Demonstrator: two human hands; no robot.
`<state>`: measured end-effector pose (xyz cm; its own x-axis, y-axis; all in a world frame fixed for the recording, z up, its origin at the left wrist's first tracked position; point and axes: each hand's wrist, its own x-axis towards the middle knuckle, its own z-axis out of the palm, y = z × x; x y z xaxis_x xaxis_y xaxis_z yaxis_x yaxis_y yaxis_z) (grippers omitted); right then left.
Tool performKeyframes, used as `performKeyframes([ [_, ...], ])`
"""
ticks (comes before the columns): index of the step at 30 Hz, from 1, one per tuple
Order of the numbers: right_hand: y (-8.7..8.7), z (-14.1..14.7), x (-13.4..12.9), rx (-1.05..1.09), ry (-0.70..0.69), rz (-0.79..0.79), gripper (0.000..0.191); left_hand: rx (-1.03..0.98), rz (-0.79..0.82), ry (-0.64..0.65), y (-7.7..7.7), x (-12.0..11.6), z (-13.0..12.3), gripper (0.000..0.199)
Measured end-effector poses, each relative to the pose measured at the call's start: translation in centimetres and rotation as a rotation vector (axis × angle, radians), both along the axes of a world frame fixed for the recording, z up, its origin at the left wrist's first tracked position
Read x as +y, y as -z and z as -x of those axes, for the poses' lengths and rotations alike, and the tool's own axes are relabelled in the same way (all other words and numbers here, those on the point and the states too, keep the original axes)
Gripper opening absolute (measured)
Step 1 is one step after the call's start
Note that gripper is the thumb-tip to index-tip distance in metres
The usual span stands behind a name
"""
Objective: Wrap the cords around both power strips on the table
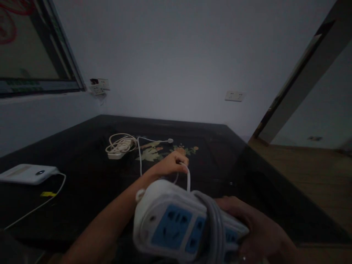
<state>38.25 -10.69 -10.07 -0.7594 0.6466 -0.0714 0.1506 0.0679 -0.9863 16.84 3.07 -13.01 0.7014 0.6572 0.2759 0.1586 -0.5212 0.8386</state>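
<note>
Close to the camera, my right hand (258, 227) grips a white power strip (145, 223) with blue socket panels, tilted so its outlets face me. Several turns of its grey-white cord (216, 220) are wrapped around the strip's middle. Farther out, over the dark table, my left hand (173, 164) is closed on a length of the cord, which runs down from its fingers to behind the strip. A white plug (170, 140) on a thin cord lies on the table just beyond my left hand. The fingers of my right hand are partly hidden and blurred.
On the dark table (220, 146) with a flower pattern sits another white power strip (117, 155) under its coiled cord. A white flat device (33, 173) with a cable lies at the left, near a yellow tag (48, 194). Wall sockets (234, 96) are set behind the table.
</note>
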Motion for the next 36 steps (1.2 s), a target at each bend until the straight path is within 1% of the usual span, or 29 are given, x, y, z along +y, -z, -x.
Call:
performKeyframes([
  [2,-1.1,0.2,-0.3,-0.210,-0.041,-0.088,0.046,0.030,0.033,0.116,-1.4,0.3,0.2,0.041],
  [4,-1.6,0.7,-0.7,-0.467,0.003,-0.222,0.038,0.080,0.045,0.181,-2.8,0.2,0.5,0.037],
  [5,-1.5,1.1,-0.9,-0.592,0.045,-0.302,0.035,0.111,0.028,0.184,-3.4,0.0,0.6,0.036],
  [7,-0.9,1.9,-1.0,-0.788,0.129,-0.442,0.032,0.185,-0.064,0.147,-4.4,-0.7,0.9,0.036],
  [8,-0.4,2.2,-0.8,-0.847,0.173,-0.492,0.031,0.226,-0.130,0.118,-4.8,-1.2,1.1,0.036],
  [11,1.0,2.6,0.2,-0.900,0.279,-0.551,0.028,0.337,-0.315,0.009,-5.5,-2.7,1.5,0.035],
  [14,2.1,2.2,1.6,-0.844,0.402,-0.548,0.026,0.400,-0.408,-0.083,-5.4,-4.4,1.8,0.033],
  [17,3.0,1.4,2.6,-0.727,0.539,-0.548,0.031,0.439,-0.423,-0.169,-4.3,-6.1,1.7,0.031],
  [20,3.8,0.8,3.4,-0.591,0.642,-0.510,0.037,0.429,-0.343,-0.238,-2.6,-7.5,1.2,0.028],
  [24,4.2,0.3,3.9,-0.364,0.691,-0.375,0.039,0.312,-0.196,-0.266,-0.4,-8.2,0.7,0.030],
  [25,4.2,0.2,3.9,-0.294,0.700,-0.318,0.040,0.279,-0.164,-0.264,0.0,-8.2,0.7,0.031],
  [27,3.9,0.1,3.8,-0.142,0.704,-0.150,0.043,0.217,-0.109,-0.258,0.8,-8.1,0.7,0.032],
  [29,3.6,0.0,3.5,0.006,0.671,0.033,0.046,0.149,-0.072,-0.248,1.5,-8.0,0.6,0.034],
  [30,3.5,0.0,3.3,0.068,0.647,0.098,0.046,0.112,-0.059,-0.239,1.8,-7.9,0.6,0.035],
  [32,3.4,0.2,2.8,0.160,0.600,0.166,0.045,0.041,-0.037,-0.222,2.2,-7.9,0.5,0.037],
  [36,3.3,0.7,2.3,0.311,0.520,0.229,0.042,-0.069,0.021,-0.213,2.9,-8.3,0.2,0.044],
])
